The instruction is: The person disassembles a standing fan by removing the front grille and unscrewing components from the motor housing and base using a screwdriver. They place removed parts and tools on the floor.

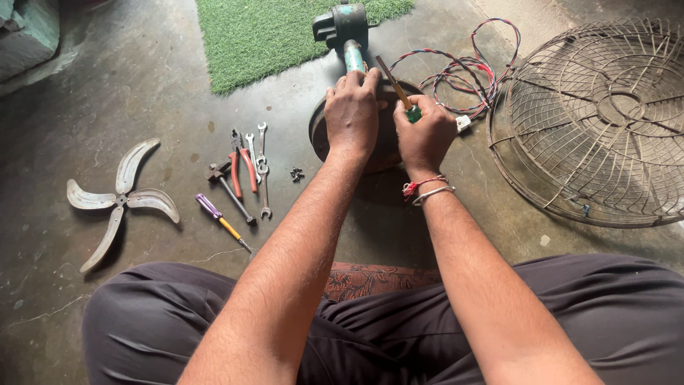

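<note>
Left hand (351, 110): closed over the top of the round dark metal fan base (324, 135), fingers by the teal motor stem (353, 55).
Right hand (425, 132): gripping a green-handled screwdriver (399, 90), tip hidden behind the left hand.
Location: base on the concrete floor (164, 85), between the knees.
Slip risk: the tip could skid into the left fingers.
Snag risk: twisted red, blue and black wires (463, 75) lie just beside the right hand.
Loss risk: small dark screws (296, 173) sit loose near the spanners (261, 167).

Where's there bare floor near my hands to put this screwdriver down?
Bare concrete lies between the small black screws and the left hand, and between the right hand and the fan guard. Crowded: the wrenches, pliers, and the wires.
</note>
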